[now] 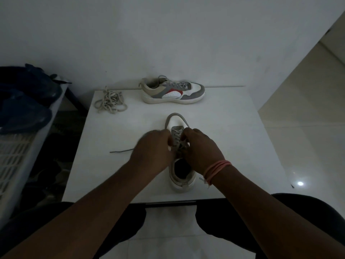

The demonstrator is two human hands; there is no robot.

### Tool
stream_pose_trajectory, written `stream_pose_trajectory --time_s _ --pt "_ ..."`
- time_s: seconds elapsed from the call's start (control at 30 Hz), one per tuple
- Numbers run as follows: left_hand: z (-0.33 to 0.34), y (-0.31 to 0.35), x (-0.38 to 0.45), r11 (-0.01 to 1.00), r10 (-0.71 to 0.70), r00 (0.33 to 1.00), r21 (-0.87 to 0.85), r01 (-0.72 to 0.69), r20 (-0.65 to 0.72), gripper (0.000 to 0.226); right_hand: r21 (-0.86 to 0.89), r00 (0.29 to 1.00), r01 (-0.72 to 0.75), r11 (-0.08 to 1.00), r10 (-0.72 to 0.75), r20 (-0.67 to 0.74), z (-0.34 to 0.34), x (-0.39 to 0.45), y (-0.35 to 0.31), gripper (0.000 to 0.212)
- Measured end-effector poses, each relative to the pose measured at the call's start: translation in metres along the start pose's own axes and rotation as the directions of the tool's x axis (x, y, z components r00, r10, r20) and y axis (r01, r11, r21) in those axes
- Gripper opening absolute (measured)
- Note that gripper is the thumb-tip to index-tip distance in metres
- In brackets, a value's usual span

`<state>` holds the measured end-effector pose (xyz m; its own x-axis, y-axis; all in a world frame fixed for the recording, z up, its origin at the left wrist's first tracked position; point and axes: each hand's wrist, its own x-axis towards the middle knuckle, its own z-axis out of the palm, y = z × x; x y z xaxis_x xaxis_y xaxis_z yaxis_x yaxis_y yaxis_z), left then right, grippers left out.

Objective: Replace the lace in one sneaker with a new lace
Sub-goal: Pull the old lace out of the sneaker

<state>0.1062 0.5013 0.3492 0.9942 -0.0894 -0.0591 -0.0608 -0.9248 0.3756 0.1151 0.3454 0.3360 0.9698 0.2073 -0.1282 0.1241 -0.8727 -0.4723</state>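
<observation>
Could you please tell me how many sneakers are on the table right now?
2: one sneaker stands near the front edge under both hands, toe pointing away; the other sneaker lies sideways at the back by the wall. None seems hidden.

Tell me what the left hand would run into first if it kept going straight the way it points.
Probably nothing new: the left hand already works at the near sneaker, pointing toward the right hand across the laces. Depth is unclear.

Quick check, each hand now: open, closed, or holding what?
Left hand: fingers curled at the grey lace of the near white-and-grey sneaker.
Right hand: same.
</observation>
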Motion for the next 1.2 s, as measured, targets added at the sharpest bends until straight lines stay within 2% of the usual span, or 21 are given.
stream_pose_trajectory --time_s 0.1,0.17,0.23,0.3,0.43,0.5,0.57,0.63,0.67,0.73,0.77,0.83,0.93,1.0,1.13,1.2 --pt "0.01 0.004 -0.002 0.991 -0.065 0.994 -0.112 0.075 0.09 0.023 -0.027 1.0 0.014 1.0 -0.015 -0.022 0.001 0.0 0.002 0.022" --pt "0.009 -0.001 0.003 0.974 -0.144 0.983 -0.16 0.16 0.11 0.005 0.017 1.0 -0.025 1.0 0.026 -0.003 -0.004 0.001 0.005 0.012" --pt "0.007 -0.007 0.008 0.925 -0.233 0.958 -0.266 0.271 0.165 0.011 0.103 0.996 -0.087 0.991 0.087 0.007 -0.007 0.004 0.01 0.01" --pt "0.006 -0.012 0.011 0.849 -0.279 0.932 -0.394 0.351 0.229 0.023 0.108 0.996 -0.091 0.99 0.09 0.014 -0.005 0.002 0.01 0.017" --pt "0.01 -0.018 0.015 0.825 -0.24 0.941 -0.46 0.328 0.239 0.022 -0.121 0.995 0.093 0.988 -0.098 -0.037 0.01 -0.008 0.0 0.027" --pt "0.011 -0.019 0.017 0.831 -0.224 0.943 -0.458 0.316 0.245 0.019 -0.133 0.986 0.14 0.981 -0.151 -0.072 0.014 -0.009 -0.001 0.026" --pt "0.01 -0.017 0.017 0.858 -0.2 0.947 -0.421 0.294 0.253 0.019 -0.071 0.98 0.168 0.983 -0.175 -0.094 0.013 -0.006 0.0 0.017" --pt "0.01 -0.015 0.018 0.861 -0.209 0.942 -0.408 0.305 0.263 0.018 0.052 0.982 0.08 0.995 -0.07 -0.174 0.01 0.001 0.007 0.005" --pt "0.01 -0.015 0.018 0.845 -0.224 0.934 -0.423 0.328 0.279 0.017 0.16 0.976 -0.034 0.987 0.067 -0.208 0.007 0.005 0.012 0.009" --pt "0.011 -0.014 0.018 0.786 -0.263 0.91 -0.476 0.394 0.319 0.015 0.377 0.934 -0.247 0.893 0.322 -0.151 -0.001 0.012 0.025 0.019" --pt "0.011 -0.014 0.018 0.763 -0.273 0.901 -0.494 0.417 0.339 0.014 0.394 0.924 -0.305 0.867 0.369 -0.095 -0.004 0.012 0.029 0.019" --pt "0.012 -0.014 0.018 0.751 -0.273 0.895 -0.503 0.427 0.352 0.013 0.301 0.95 -0.273 0.914 0.305 -0.063 -0.004 0.004 0.024 0.017" --pt "0.014 -0.016 0.021 0.764 -0.268 0.896 -0.488 0.421 0.354 0.015 0.009 0.995 0.018 1.0 -0.017 -0.103 0.003 -0.012 0.002 0.041" --pt "0.013 -0.017 0.021 0.782 -0.258 0.896 -0.466 0.414 0.363 0.016 -0.182 0.982 0.109 0.977 -0.135 -0.135 0.009 -0.013 -0.006 0.04" --pt "0.013 -0.016 0.02 0.772 -0.244 0.888 -0.476 0.42 0.389 0.013 -0.281 0.979 0.095 0.955 -0.141 -0.149 0.008 -0.006 -0.002 0.025" --pt "0.012 -0.014 0.021 0.755 -0.259 0.882 -0.488 0.438 0.393 0.012 -0.272 0.981 -0.01 0.962 -0.043 -0.189 -0.003 -0.003 0.005 0.022"
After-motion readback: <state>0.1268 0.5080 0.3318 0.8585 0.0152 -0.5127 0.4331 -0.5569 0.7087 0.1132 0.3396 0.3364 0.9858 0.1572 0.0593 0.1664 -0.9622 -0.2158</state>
